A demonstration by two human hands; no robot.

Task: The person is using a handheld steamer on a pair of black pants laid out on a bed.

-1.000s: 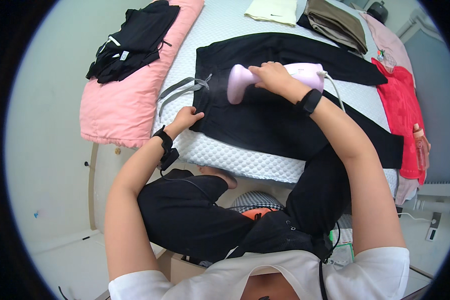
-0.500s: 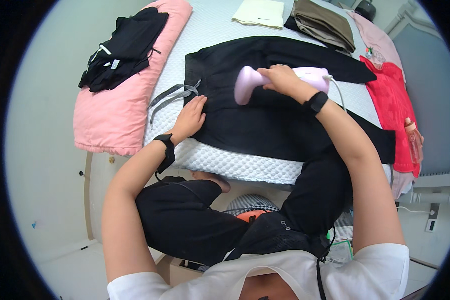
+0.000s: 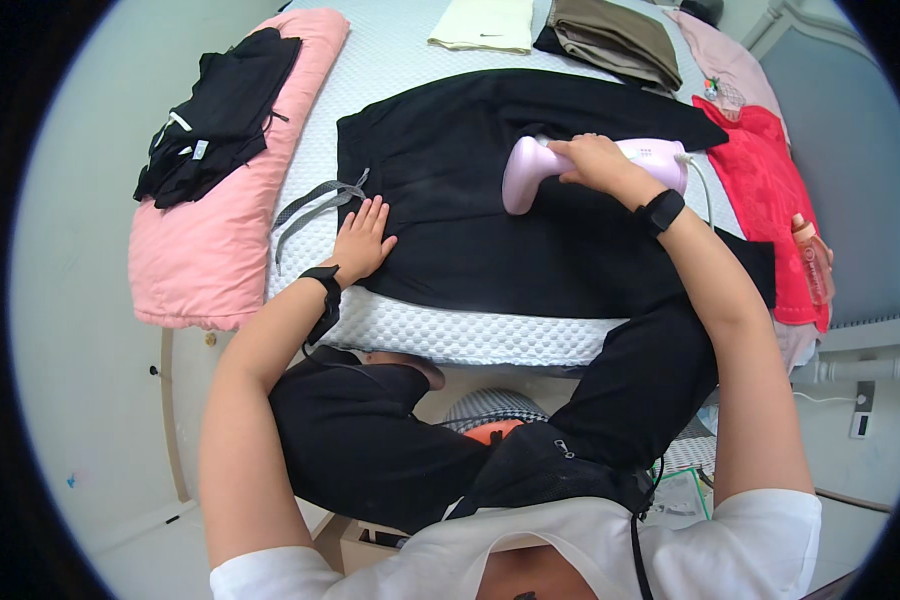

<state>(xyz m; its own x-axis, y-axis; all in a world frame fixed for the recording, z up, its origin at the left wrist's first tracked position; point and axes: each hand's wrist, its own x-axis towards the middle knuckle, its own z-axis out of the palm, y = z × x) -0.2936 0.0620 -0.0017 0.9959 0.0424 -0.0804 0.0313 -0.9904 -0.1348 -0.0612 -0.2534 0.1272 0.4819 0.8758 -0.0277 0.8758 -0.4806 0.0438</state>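
Head cam: black pants (image 3: 460, 240) lie spread on the bed (image 3: 450, 340), left hand (image 3: 365, 240) flat on them by the waistband (image 3: 348, 160), fingers loose, gripping nothing. Right hand's (image 3: 600, 163) fingers are wrapped round the lilac steamer (image 3: 530, 175) over the pants; can't tell if it's touching. Pants look soft, floppy: I'd grab the waistband. Steamer's probably rigid, lightish; hold its handle.

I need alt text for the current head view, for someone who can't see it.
A person's right hand holds a lilac steamer over black trousers spread on a bed; the left hand lies flat on the trousers beside the drawstring. Black clothes lie on a pink quilt at left.
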